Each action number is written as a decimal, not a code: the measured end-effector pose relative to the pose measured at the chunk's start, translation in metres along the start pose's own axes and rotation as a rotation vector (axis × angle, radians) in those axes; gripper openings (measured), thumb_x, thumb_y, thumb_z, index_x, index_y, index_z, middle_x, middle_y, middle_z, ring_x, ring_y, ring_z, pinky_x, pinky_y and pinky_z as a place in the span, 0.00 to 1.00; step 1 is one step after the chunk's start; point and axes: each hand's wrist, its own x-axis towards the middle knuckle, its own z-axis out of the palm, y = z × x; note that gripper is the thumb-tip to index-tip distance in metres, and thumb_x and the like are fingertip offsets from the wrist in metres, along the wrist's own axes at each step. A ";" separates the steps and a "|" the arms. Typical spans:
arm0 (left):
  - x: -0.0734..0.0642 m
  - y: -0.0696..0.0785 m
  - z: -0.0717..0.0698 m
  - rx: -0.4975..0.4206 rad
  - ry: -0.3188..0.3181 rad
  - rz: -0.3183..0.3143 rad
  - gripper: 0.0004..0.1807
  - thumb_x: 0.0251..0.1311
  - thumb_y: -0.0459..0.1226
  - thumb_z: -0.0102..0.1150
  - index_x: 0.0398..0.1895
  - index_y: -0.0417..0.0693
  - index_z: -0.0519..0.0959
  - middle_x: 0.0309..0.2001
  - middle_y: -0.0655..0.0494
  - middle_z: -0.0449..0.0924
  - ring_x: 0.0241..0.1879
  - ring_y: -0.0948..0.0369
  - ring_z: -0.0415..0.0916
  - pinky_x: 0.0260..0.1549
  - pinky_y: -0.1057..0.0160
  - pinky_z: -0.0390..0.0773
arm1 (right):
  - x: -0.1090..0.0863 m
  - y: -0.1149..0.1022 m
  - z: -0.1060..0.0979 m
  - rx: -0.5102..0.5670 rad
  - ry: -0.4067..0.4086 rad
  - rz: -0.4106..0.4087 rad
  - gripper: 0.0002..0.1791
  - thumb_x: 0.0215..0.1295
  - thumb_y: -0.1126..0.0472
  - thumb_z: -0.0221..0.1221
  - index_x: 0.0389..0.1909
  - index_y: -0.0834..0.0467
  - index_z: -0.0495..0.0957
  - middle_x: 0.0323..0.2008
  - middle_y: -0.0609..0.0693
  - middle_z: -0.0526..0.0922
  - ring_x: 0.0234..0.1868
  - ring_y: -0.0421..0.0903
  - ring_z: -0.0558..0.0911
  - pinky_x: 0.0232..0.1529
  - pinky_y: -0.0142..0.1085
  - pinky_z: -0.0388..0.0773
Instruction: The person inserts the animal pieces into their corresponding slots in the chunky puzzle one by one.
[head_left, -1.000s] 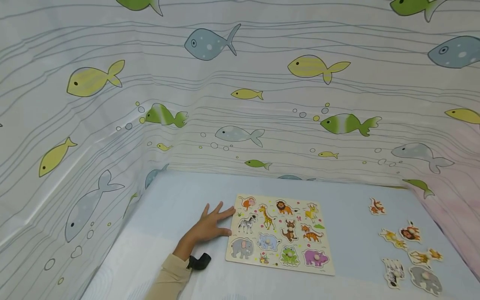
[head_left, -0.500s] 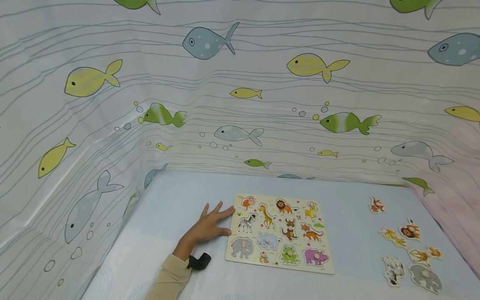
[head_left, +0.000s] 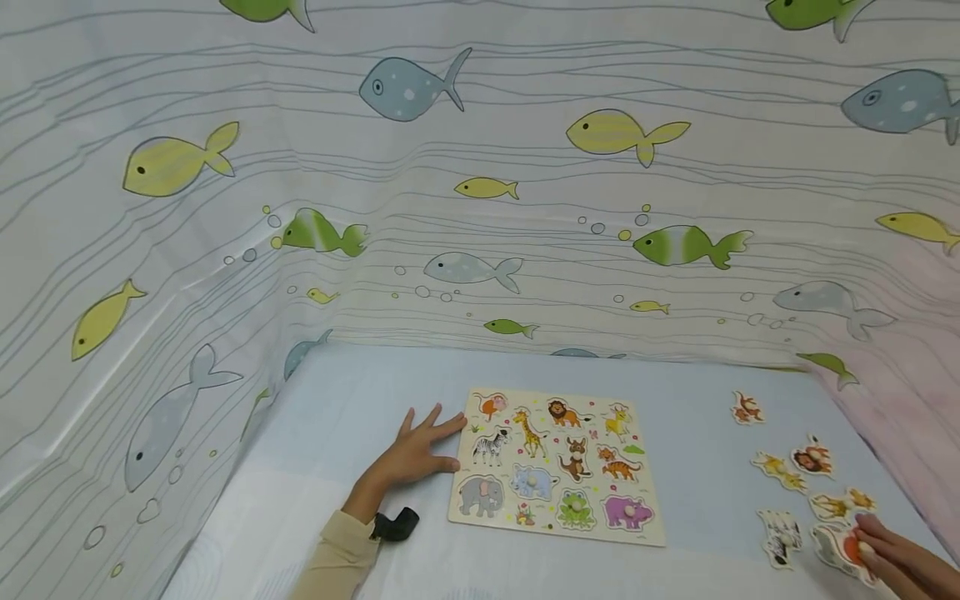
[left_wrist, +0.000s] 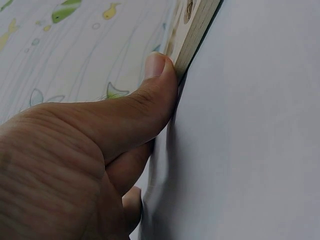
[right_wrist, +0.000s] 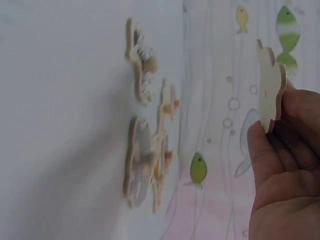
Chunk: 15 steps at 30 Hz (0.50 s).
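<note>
Fingers spread, my left hand (head_left: 408, 457) rests against the left edge of a wooden animal puzzle board (head_left: 592, 450). Up close in the left wrist view, its thumb (left_wrist: 160, 95) presses on the board's side. At the lower right, my right hand (head_left: 907, 562) pinches a wooden puzzle piece (head_left: 851, 550) with orange-red on its picture. It overlaps the grey elephant piece (head_left: 825, 542) in the head view. The right wrist view gives the held piece's plain back (right_wrist: 270, 92), raised off the table between thumb and fingers.
Knobbed rhino (head_left: 531, 482), frog (head_left: 576, 507) and hippo (head_left: 628, 512) pieces sit in the board. Loose on the right lie the zebra (head_left: 782, 537), giraffe (head_left: 842, 503), lion (head_left: 813, 458), a yellow animal (head_left: 778, 472) and a red-brown piece (head_left: 747, 408). Fish-patterned cloth walls surround the table.
My right hand has come into view from the lower right, holding a puzzle piece over the elephant piece. The left hand and board keep their places; the head view shifts slightly.
</note>
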 end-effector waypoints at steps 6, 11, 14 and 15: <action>-0.002 -0.001 -0.001 -0.006 0.004 0.004 0.44 0.54 0.52 0.69 0.74 0.55 0.66 0.75 0.59 0.63 0.80 0.45 0.40 0.75 0.37 0.20 | 0.059 -0.042 0.022 0.023 0.053 0.184 0.18 0.62 0.81 0.58 0.54 0.71 0.79 0.62 0.23 0.72 0.59 0.15 0.71 0.44 0.10 0.74; -0.002 -0.001 -0.001 0.005 0.005 0.008 0.43 0.54 0.52 0.69 0.74 0.56 0.66 0.74 0.60 0.63 0.80 0.45 0.41 0.75 0.37 0.21 | 0.096 -0.062 0.045 0.042 0.043 0.210 0.13 0.62 0.74 0.64 0.47 0.63 0.85 0.57 0.24 0.77 0.55 0.16 0.75 0.41 0.13 0.78; -0.002 0.000 -0.001 0.000 0.006 0.005 0.43 0.54 0.51 0.70 0.74 0.56 0.66 0.74 0.60 0.64 0.80 0.46 0.41 0.75 0.37 0.21 | 0.115 -0.069 0.063 0.068 0.043 0.162 0.14 0.59 0.73 0.67 0.45 0.59 0.86 0.56 0.27 0.79 0.57 0.17 0.75 0.46 0.12 0.76; -0.002 0.001 -0.001 -0.004 0.006 0.003 0.42 0.54 0.51 0.70 0.74 0.56 0.66 0.74 0.60 0.64 0.80 0.46 0.41 0.75 0.37 0.21 | 0.121 -0.071 0.070 0.071 0.048 0.138 0.14 0.58 0.74 0.67 0.44 0.58 0.86 0.56 0.29 0.80 0.57 0.18 0.75 0.47 0.11 0.75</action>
